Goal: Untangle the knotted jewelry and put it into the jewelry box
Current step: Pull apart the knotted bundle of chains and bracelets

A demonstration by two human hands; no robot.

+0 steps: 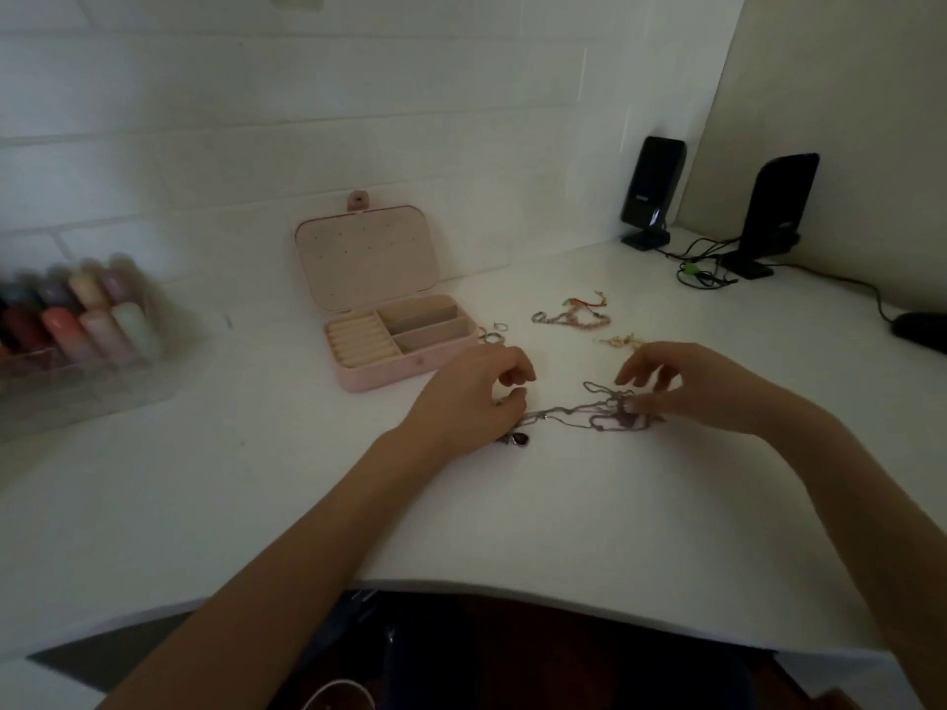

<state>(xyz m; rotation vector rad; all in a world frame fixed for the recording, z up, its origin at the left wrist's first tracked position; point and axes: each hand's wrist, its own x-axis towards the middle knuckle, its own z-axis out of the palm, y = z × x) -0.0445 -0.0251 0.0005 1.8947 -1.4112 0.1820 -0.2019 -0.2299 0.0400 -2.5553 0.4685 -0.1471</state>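
A tangled silver chain (589, 409) lies on the white desk between my hands, with a dark pendant (517, 439) at its left end. My left hand (476, 392) pinches the chain's left end with curled fingers. My right hand (681, 384) pinches the knotted right part between thumb and fingertips, the other fingers spread. The pink jewelry box (410, 368) stands open behind my left hand, lid up, its compartments showing nothing inside.
Other jewelry lies behind the hands: rings (494, 333), a chain bracelet with red cord (574, 315) and a small gold piece (622, 342). A clear tray of coloured bottles (77, 325) is at left. Two black speakers (651, 192) with cables stand at back right.
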